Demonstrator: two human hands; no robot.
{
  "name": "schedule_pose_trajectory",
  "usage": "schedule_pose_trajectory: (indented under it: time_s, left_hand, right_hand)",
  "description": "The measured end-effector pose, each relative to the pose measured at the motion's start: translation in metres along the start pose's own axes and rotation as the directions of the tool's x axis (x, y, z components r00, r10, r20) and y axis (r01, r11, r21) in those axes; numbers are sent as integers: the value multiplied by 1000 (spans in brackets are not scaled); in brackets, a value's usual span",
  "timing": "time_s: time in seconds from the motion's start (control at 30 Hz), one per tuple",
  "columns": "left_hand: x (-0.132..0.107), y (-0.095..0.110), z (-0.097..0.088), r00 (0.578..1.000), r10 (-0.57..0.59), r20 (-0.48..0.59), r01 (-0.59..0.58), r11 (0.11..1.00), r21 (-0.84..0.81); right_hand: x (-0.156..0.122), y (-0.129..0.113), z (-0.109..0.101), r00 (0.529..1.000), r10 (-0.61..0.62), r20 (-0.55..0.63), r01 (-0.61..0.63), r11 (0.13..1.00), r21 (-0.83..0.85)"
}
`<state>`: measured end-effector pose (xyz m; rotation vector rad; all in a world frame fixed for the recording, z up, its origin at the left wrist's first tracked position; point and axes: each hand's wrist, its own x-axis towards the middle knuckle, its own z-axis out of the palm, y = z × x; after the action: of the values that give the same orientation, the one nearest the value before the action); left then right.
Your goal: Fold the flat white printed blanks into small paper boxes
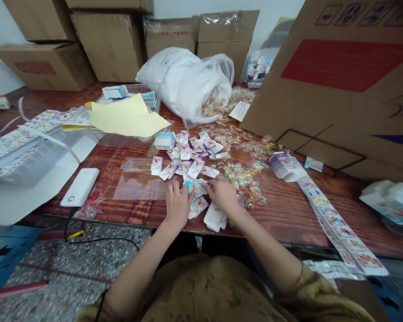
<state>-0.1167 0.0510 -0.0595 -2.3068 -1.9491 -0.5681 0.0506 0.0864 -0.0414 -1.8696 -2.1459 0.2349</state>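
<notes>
While the left hand and the right hand pinch opposite ends of a small carton, apparently to steady it, printed boxes lie heaped just beyond the grip, perhaps for easy reach. A white box sits just on its near side. Right of the grip spread packets of coloured bits; farther beyond, a white sack opens toward them, likely keeping more handy.

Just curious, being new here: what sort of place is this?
Probably a packing workshop, judging by the stacked brown cardboard boxes, the heap of small white-and-purple printed cartons, and the clear plastic packets of multicoloured bits spread beside it.
</notes>
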Motion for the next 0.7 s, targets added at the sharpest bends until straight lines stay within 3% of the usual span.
schedule_pose_trajectory:
  time_s: [0.1,0.2,0.3,0.37,0.47,0.57,0.63,0.7]
  left_hand:
    - [-3,2,5,1000,5,4,-5,1000,0]
    - [-4,1,8,1000,27,11,-27,1000,-17]
    - [-5,-1,11,999,33,14,-33,998,-55]
    - [-7,-2,12,1000,30,4,-29,995,-99]
    - [-8,-4,8,997,23,-77,-36,982,-184]
    - [-6,-5,-5,985,-1,-172,-59,938,-341]
    - [-3,-3,-16,979,-91,-180,-22,840,-541]
    - [0,1,-29,956,-272,-112,88,626,-775]
  right_hand:
    - [-13,-11,10,999,45,2,-44,994,-104]
    - [-8,-8,13,997,82,0,-82,995,-63]
    - [3,3,14,999,42,-7,-41,994,100]
    - [8,10,15,998,62,-16,-53,944,326]
    - [11,14,14,995,99,25,-92,771,631]
    - [7,9,4,998,43,39,-55,523,851]
    - [2,2,-7,998,60,-3,-18,345,938]
    - [-4,-6,-18,990,132,-53,17,257,966]
